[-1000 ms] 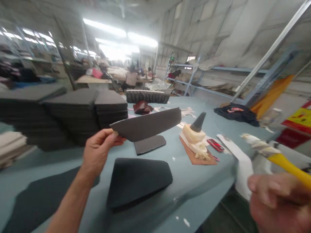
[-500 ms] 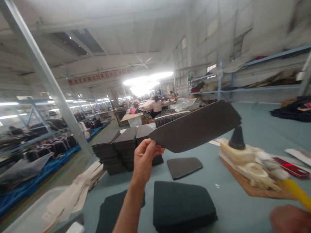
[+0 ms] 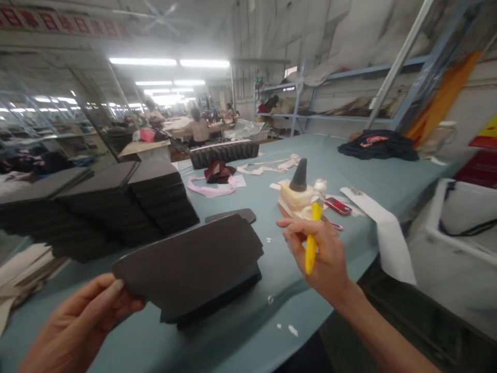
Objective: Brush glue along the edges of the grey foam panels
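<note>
1. Over the near edge of the blue-grey table [image 3: 365, 171], your left hand [image 3: 83, 321] pinches the left corner of a flat dark grey cut piece [image 3: 190, 261], thumb on top. The piece is held nearly level, just above a low pile of like pieces [image 3: 229, 292].
2. Your right hand [image 3: 324, 256] is closed around the yellow handle of a brush [image 3: 311, 235]. Its whitish head points up, just beside the dark cone [image 3: 299, 176].
3. Writing: a banner [image 3: 58, 20] at the upper left carries red characters, too blurred to read. The red and yellow sign [image 3: 490, 129] at the right edge cannot be read either.
4. Containers: a white tub [image 3: 438, 228] stands to the right of the table with a dark cord looped inside. The cone sits on a cream lump [image 3: 293, 197] on a brown board.
5. Tall stacks of dark pieces [image 3: 116, 202] line the table's left side, and a red flat case [image 3: 338, 206] lies near the board.
</note>
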`<state>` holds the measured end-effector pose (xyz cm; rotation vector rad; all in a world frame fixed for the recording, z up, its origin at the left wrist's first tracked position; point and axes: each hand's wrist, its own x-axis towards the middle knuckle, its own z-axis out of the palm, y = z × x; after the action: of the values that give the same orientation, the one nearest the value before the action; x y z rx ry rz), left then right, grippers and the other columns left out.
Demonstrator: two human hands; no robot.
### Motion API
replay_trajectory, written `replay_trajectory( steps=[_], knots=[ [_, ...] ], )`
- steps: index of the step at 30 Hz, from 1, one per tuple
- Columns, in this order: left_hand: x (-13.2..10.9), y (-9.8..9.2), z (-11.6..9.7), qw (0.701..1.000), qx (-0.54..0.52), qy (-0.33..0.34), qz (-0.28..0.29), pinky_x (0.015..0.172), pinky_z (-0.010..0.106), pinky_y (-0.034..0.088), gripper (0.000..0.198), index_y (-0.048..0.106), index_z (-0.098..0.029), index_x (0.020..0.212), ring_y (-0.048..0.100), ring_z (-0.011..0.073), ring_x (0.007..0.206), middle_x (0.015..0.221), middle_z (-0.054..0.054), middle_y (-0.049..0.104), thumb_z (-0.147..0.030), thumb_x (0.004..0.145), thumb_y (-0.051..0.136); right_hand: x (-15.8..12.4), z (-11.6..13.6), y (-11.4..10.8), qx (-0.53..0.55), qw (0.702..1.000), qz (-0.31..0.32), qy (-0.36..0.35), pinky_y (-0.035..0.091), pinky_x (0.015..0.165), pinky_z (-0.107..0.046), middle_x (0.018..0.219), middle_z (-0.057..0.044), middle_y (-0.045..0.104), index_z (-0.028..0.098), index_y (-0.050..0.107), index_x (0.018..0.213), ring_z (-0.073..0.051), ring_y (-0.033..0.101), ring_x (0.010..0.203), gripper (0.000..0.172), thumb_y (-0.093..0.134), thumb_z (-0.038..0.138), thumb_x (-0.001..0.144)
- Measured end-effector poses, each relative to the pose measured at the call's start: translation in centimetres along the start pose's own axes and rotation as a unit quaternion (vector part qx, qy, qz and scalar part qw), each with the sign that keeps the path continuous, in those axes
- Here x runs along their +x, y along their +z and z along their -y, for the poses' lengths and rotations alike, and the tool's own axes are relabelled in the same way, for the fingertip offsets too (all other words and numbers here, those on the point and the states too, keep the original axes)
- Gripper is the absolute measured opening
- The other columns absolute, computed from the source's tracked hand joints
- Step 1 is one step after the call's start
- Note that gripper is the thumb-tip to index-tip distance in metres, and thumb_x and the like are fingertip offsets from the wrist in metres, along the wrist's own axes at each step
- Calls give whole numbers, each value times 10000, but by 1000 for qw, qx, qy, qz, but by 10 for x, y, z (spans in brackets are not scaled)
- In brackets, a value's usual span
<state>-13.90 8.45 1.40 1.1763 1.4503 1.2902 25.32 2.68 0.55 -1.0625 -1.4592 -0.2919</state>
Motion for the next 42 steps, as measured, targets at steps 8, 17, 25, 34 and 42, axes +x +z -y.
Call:
replay_trajectory(
  steps=[8, 17, 25, 34, 42],
  knots=[
    [-6, -11, 29, 997, -7, -77, 13, 679, 314, 714, 506, 826, -343, 782, 772, 269, 752, 826, 6, 813, -658, 446, 1036, 8, 24, 24, 311, 901, 104, 284, 591, 609, -238, 794, 21, 788, 266, 502, 883, -106, 697, 611, 306, 795, 341, 930],
    [-25, 19, -18, 997, -6, -47, 60, 535, 256, 610, 617, 809, -232, 666, 647, 170, 609, 665, 31, 713, -741, 394, 1030, 7, 43, 34, 200, 951, 127, 200, 465, 504, -218, 673, 84, 591, 260, 549, 843, -88, 535, 545, 254, 799, 228, 879],
    [-9, 22, -14, 995, -81, 2, 52, 470, 198, 505, 468, 811, -176, 969, 594, 110, 573, 770, 29, 731, -383, 606, 1021, 3, 3, 65, 145, 970, 89, 173, 427, 531, -267, 706, 88, 533, 286, 510, 913, -106, 509, 567, 316, 814, 373, 911],
    [0, 26, 6, 989, -82, 97, 71, 474, 197, 535, 534, 695, -133, 1256, 626, 116, 475, 619, -39, 694, -186, 777, 924, -18, -3, 76, 112, 973, 87, 181, 380, 534, -276, 697, 88, 496, 282, 530, 897, -107, 476, 564, 283, 811, 301, 883],
    [2, 28, 27, 983, -57, 154, 87, 552, 196, 534, 363, 760, -135, 1165, 632, 97, 554, 691, -33, 730, -148, 827, 893, -35, -11, 81, 95, 974, 90, 185, 386, 519, -277, 707, 88, 468, 295, 529, 897, -106, 458, 544, 292, 811, 373, 887]
  ],
)
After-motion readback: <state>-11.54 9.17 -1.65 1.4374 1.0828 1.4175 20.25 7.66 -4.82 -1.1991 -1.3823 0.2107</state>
